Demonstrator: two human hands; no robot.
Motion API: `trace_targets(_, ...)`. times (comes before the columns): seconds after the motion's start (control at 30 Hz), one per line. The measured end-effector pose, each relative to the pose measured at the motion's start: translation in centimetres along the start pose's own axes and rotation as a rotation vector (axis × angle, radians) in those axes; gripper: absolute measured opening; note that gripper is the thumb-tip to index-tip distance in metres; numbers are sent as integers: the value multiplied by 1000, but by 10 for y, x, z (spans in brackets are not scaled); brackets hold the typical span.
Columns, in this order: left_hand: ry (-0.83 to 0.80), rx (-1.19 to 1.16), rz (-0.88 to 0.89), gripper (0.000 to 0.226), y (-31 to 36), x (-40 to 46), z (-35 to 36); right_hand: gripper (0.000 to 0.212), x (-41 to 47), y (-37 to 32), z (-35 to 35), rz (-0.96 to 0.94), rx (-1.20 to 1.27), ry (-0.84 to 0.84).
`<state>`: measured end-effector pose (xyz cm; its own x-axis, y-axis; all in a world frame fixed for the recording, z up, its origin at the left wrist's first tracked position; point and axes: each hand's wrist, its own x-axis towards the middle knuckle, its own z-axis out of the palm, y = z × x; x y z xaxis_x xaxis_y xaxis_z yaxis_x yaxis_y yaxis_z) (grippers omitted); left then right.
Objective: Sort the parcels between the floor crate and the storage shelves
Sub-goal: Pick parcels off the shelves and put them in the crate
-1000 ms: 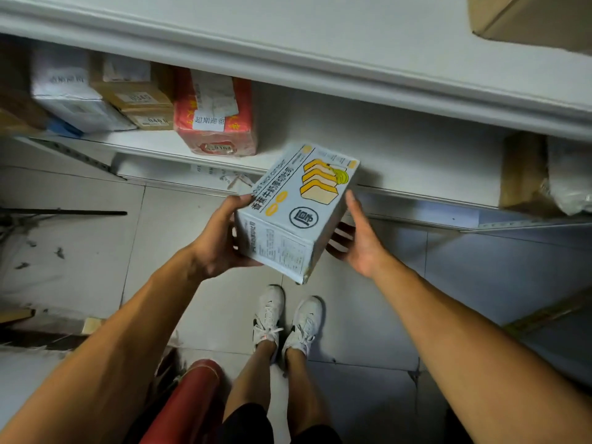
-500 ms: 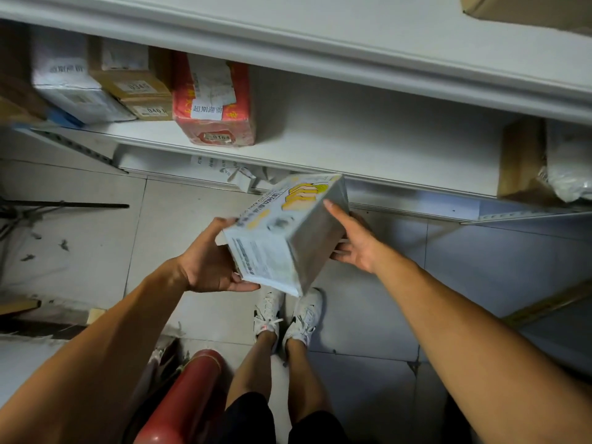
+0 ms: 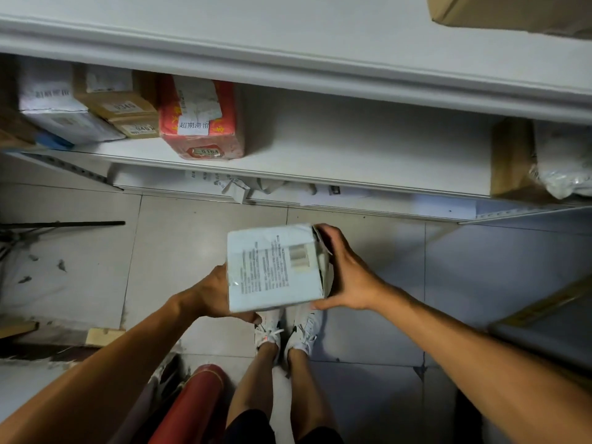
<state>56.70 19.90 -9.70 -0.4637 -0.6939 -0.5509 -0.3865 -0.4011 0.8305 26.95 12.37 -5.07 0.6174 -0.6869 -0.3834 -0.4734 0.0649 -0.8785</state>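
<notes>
I hold a small white box (image 3: 272,267) in front of me above the floor, its printed text and barcode side facing up. My left hand (image 3: 211,291) grips its left and underside; my right hand (image 3: 346,277) grips the right end, fingers over the top corner and thumb below. The white storage shelves (image 3: 320,149) run across the view ahead. On the lower shelf at the left stand a red parcel (image 3: 201,123), brown cartons (image 3: 125,107) and a white parcel (image 3: 57,113). No floor crate is in view.
A brown carton (image 3: 512,161) and a plastic-wrapped bag (image 3: 567,168) sit at the shelf's right end. Another carton (image 3: 512,11) lies on the top shelf. Loose paper labels (image 3: 230,184) hang under the shelf. A red cylinder (image 3: 192,402) stands by my legs, and a dark rod (image 3: 64,224) lies at left.
The box has come down and toward me, away from the shelf, and has been turned so the pictured face is hidden and the text side faces up. Both hands kept hold.
</notes>
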Motion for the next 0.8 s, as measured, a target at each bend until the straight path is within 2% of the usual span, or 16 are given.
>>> trace_targets(0.07,43,-6,68,93,3,0,4,132,-9,6,2,-34,-73,45)
trace_targets(0.13,87,26,138,99,9,2,6,132,-15,11,3,-8,-28,60)
trace_targets(0.2,121,99,141,113,14,2,8,128,-19,18,0,80,143,48)
trace_targets(0.27,202,160,38,126,24,-4,16,113,-21,24,-4,232,347,66)
trace_targets(0.37,374,116,-6,123,49,-10,32,77,-25,32,-1,321,632,163)
trace_targets(0.4,433,114,-8,119,59,-7,38,73,-28,32,5,330,704,219)
trace_targets(0.5,570,137,-100,116,87,8,50,86,-29,28,23,388,920,357)
trace_targets(0.6,508,113,-204,113,106,18,53,91,-22,19,30,491,940,464)
trace_targets(0.7,345,-176,-219,99,118,22,38,106,-16,10,21,717,997,460)
trace_targets(0.73,293,-294,-216,84,119,24,30,108,-15,9,15,801,1062,403)
trace_targets(0.8,194,-406,-224,64,122,28,17,100,-12,3,1,807,1270,112)
